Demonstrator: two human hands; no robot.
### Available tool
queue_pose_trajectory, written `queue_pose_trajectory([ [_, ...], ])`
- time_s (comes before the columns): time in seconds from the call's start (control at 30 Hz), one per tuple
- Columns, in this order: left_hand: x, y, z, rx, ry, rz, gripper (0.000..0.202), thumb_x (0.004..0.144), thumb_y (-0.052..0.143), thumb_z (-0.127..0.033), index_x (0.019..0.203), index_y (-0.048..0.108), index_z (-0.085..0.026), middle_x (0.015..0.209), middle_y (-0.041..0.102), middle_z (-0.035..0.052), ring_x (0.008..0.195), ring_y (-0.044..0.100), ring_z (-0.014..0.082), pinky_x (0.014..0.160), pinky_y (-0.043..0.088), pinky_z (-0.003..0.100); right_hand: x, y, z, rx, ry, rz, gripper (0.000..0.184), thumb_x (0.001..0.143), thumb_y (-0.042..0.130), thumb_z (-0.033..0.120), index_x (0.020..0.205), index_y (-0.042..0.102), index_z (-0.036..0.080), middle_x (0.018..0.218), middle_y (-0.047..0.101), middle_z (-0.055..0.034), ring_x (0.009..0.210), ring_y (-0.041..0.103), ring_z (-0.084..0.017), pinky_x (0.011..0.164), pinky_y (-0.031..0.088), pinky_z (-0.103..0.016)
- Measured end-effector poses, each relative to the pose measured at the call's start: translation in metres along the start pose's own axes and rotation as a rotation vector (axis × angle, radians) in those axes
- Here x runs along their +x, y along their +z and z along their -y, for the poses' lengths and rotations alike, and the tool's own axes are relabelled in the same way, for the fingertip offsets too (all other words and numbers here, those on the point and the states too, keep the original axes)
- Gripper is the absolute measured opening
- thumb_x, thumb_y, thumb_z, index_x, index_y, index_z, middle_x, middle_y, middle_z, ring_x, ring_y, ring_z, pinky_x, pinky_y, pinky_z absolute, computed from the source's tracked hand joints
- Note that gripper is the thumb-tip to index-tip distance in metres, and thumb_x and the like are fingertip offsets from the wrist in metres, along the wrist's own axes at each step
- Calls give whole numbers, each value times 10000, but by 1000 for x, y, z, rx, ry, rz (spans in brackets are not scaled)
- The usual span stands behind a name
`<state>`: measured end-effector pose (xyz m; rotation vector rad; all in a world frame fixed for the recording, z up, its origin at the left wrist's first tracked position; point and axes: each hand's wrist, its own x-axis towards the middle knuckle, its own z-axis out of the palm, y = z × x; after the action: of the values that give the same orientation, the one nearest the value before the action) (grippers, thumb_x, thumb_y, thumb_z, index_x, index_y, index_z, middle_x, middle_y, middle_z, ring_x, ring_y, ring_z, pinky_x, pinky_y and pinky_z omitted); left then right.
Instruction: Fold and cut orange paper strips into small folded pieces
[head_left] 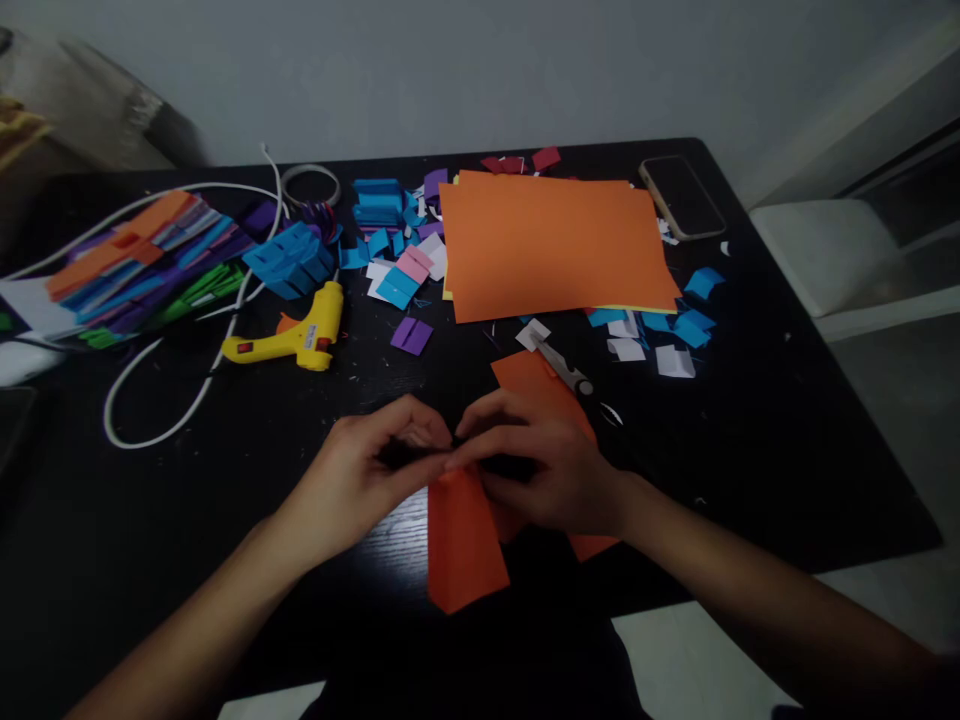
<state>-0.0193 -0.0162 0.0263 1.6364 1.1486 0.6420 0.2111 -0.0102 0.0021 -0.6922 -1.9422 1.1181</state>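
A folded strip of orange paper (466,545) hangs from my fingertips toward the table's near edge. My left hand (375,470) pinches its top edge between thumb and fingers. Meeting it there, my right hand (544,460) also has its fingers closed on the top of the paper; the fingertips of both hands touch or nearly touch. Another orange sheet (540,375) lies partly under my right hand, which hides its middle. Scissors (566,370) rest across that sheet's far end, their handles hard to make out.
On the black table (300,530) lie a yellow glue gun (300,335), a looped white cable (112,420) and bundles of folded colored paper (142,255). Farther back are a stack of orange sheets (555,245), a phone (681,198), a tape roll (311,170) and small paper scraps (411,336).
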Motion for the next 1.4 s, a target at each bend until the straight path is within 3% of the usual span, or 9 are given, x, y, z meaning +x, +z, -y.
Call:
queue_pose_trajectory([
  [0.1,1,0,-2,-12,-11,-1,98,907,772,-281,912,705,-209,803,751,-33,732,702,103,647,522,172,1,0,-1,18,11,-11,220,881,707,26,1058,766,143,1080,727,-112,1007,725,-182,880,602,-317],
  [0.43,2,-7,-6,-72,-112,78,82,915,707,-268,933,692,-189,807,737,-7,734,660,122,657,516,206,-1,1,-3,50,105,3,179,887,753,99,1049,751,174,1007,784,-73,878,741,-171,742,604,-290],
  [0.67,5,-11,-8,-84,-212,208,82,901,695,-258,908,739,-189,807,753,3,747,684,138,645,508,208,-2,3,-2,78,127,-19,172,876,767,107,1032,763,179,1006,786,-73,895,756,-175,743,621,-283],
  [0.93,4,-12,-8,-74,-223,248,133,910,703,-290,866,781,-192,778,765,4,703,683,133,626,506,204,-3,5,1,61,132,6,159,881,774,112,1027,764,175,1015,780,-78,907,752,-174,777,618,-291],
  [1.4,5,-15,-8,-56,-230,283,148,909,656,-262,879,783,-192,797,762,14,716,678,152,633,501,224,-3,5,2,134,274,31,227,829,800,72,1019,780,195,923,794,-17,799,751,-132,704,590,-228],
])
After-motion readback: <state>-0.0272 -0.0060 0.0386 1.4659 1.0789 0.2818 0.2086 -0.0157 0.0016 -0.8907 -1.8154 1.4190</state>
